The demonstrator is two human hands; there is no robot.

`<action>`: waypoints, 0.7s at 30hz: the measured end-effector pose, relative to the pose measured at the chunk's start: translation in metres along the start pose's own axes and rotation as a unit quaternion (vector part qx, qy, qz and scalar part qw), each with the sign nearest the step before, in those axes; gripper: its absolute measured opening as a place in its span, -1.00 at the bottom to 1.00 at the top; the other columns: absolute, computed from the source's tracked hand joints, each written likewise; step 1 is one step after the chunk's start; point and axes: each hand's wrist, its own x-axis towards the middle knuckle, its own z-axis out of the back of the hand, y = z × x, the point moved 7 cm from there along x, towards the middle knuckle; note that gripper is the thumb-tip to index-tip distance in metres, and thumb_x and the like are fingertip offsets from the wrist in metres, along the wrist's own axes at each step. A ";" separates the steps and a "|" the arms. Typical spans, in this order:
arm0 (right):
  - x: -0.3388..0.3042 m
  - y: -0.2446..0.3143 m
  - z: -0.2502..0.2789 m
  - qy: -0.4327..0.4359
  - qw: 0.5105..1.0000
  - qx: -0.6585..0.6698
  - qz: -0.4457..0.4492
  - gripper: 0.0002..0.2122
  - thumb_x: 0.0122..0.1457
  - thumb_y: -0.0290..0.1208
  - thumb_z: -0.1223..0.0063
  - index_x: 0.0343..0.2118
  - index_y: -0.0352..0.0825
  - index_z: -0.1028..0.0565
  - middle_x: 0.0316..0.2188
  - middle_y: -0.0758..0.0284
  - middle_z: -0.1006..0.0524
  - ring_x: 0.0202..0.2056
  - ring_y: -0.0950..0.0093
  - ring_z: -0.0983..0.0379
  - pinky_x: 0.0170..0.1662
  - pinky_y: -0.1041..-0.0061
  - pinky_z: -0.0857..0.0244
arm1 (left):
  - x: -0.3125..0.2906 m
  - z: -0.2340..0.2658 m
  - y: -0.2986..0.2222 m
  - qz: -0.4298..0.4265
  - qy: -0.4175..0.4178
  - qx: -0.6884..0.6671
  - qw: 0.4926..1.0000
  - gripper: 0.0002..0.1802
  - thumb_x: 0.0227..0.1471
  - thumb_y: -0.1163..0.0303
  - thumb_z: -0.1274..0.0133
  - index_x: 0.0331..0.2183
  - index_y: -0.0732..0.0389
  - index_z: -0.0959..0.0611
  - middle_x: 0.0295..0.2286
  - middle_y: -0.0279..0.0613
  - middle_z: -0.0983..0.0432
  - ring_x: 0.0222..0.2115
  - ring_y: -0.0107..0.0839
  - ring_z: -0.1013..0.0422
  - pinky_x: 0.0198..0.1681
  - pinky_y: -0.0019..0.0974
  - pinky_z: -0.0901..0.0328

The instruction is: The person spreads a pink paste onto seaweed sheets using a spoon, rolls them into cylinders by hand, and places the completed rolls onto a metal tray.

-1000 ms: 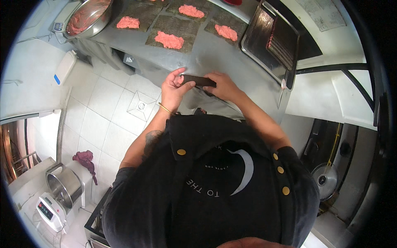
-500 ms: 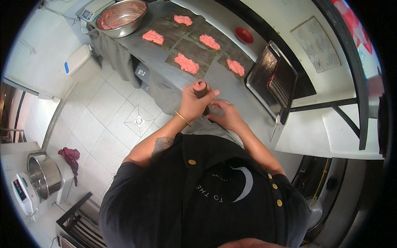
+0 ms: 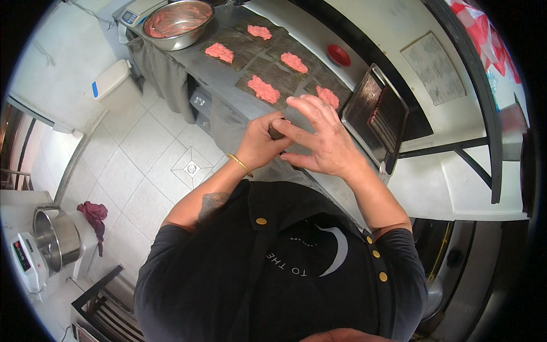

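My left hand, with a gold bangle at its wrist, is wrapped round a dark seaweed roll at the table's near edge. Most of the roll is hidden by my hands. My right hand is spread over it, and its fingertips reach the roll's upper end. Just beyond lie several flat dark seaweed sheets, each with a lump of pink paste on it. One sheet at the right is partly covered by my right hand.
A steel bowl smeared with pink paste stands at the far left, beside a scale. Right of the sheets are a red dish and a dark metal tray holding a row of dark rolls. A white bin stands on the floor.
My right hand has risen from beside the roll's lower part to its upper end, with the fingers spreading. The pink filling at that end is now mostly hidden. My left hand keeps its grip.
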 end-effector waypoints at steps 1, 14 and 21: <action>0.001 0.001 -0.003 0.000 1.000 -0.002 0.000 -0.33 -0.13 -0.07 -0.53 0.15 0.01 -0.60 0.28 0.21 -0.35 0.25 0.06 -0.31 0.24 0.00 -0.28 | -0.001 0.002 0.003 0.005 0.005 -0.015 1.000 -0.78 0.03 0.49 -0.35 -0.43 0.22 -0.56 -0.53 -0.50 -0.43 -0.45 -0.71 -0.28 -0.41 -0.42 -0.29; -0.014 -0.007 -0.014 -0.019 0.987 0.135 -0.082 -0.30 -0.08 -0.08 -0.54 0.19 -0.09 -0.58 0.35 0.13 -0.31 0.29 -0.04 -0.24 0.32 -0.01 -0.20 | -0.009 0.023 -0.017 0.012 0.044 -0.059 0.997 -0.77 0.03 0.54 -0.37 -0.43 0.19 -0.58 -0.50 -0.43 -0.52 -0.45 -0.69 -0.37 -0.38 -0.47 -0.29; -0.032 -0.045 -0.071 0.070 0.904 0.352 -0.232 -0.33 0.02 -0.15 -0.51 0.20 -0.30 -0.53 0.12 0.11 -0.56 0.16 0.21 -0.45 0.28 0.22 -0.27 | 0.016 0.021 -0.014 0.010 0.022 -0.347 0.937 -0.80 0.18 0.50 -0.22 -0.40 0.14 -0.49 -0.55 -0.30 -0.42 -0.52 -0.41 -0.40 -0.33 -0.21 -0.38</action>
